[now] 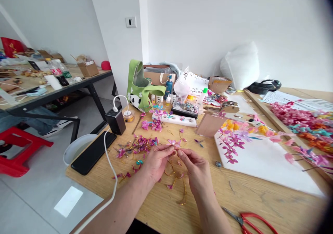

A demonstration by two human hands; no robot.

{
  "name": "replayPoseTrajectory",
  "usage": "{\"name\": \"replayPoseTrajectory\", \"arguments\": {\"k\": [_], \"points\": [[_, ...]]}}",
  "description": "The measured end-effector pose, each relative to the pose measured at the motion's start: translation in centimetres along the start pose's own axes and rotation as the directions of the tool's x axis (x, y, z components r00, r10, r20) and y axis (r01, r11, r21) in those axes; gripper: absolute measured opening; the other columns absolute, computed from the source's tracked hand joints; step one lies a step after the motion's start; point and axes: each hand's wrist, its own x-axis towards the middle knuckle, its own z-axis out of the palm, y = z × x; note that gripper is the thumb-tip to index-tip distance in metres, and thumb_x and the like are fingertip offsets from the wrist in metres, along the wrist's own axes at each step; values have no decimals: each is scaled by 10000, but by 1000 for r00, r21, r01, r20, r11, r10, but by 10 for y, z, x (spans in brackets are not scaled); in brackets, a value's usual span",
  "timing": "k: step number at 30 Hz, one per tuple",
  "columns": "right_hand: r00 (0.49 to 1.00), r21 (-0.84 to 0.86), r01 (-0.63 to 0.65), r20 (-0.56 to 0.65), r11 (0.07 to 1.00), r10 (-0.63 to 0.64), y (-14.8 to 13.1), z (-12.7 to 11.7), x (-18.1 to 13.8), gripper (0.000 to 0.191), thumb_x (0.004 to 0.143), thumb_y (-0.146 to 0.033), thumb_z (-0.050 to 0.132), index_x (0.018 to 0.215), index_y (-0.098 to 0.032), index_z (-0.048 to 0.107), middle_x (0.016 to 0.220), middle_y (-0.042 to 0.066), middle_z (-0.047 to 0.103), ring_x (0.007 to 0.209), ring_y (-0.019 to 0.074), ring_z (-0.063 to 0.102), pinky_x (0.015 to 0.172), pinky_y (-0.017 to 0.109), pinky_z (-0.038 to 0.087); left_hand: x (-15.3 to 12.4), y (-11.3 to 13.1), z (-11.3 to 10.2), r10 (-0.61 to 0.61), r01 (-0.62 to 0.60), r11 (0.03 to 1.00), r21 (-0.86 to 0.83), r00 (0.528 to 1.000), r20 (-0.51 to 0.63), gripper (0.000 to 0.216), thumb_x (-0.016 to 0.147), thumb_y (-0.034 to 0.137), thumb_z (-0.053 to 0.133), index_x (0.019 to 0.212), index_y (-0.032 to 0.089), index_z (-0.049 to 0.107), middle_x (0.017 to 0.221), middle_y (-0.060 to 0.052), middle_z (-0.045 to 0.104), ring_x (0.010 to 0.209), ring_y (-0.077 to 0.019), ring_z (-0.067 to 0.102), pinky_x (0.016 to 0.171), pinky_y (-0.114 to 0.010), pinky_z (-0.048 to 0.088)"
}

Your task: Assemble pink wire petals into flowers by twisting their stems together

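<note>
Both my hands meet over the middle of the wooden table (249,199). My left hand (156,161) pinches a small pink wire flower (174,143) at its fingertips. My right hand (195,169) has its fingers closed on the same flower from the right side. Under and around my hands lie several loose pink petals and gold wire pieces (179,185). A heap of pink and gold wire petals (135,147) sits just left of my left hand.
A black phone (93,152) on a white cable and a black charger (116,121) lie at left. Red scissors (251,222) rest near the front edge. A white canvas with flowers (260,157), a green panda bag (139,88) and bottles stand behind. Another table and a red stool (18,147) are far left.
</note>
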Motion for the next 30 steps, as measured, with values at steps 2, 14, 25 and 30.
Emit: {"name": "replayPoseTrajectory", "arguments": {"k": [2, 14, 25, 30], "points": [[998, 7, 15, -57, 1000, -14, 0, -1, -1, 191, 689, -361, 733, 804, -209, 737, 777, 51, 715, 747, 212, 623, 708, 342, 489, 0, 1, 1, 53, -51, 998, 42, 998, -37, 155, 614, 202, 787, 752, 137, 758, 852, -100, 727, 866, -187, 627, 828, -289, 430], [998, 146, 30, 50, 989, -38, 4, 12, -5, 68, 700, -286, 737, 764, -263, 744, 777, 12, 679, 777, 175, 588, 752, 319, 460, -3, 0, 2, 330, -316, 889, 330, 944, 15, 157, 752, 263, 682, 867, 188, 758, 845, -55, 716, 890, -187, 594, 824, -289, 423], [986, 318, -148, 124, 936, 114, 3, 13, -4, 157, 642, -290, 784, 769, -220, 724, 779, 14, 703, 761, 164, 595, 752, 298, 442, -3, -2, -2, 338, -338, 879, 335, 939, 60, 110, 749, 209, 676, 819, 199, 760, 836, -39, 694, 884, -180, 587, 828, -290, 431], [979, 428, -189, 155, 884, 134, -2, 16, -5, 143, 608, -271, 811, 663, -197, 702, 688, -12, 667, 688, 126, 557, 721, 260, 414, -5, -1, -1, 306, -309, 894, 324, 950, 61, 93, 702, 228, 719, 779, 194, 759, 806, -28, 700, 859, -173, 605, 833, -292, 440]]}}
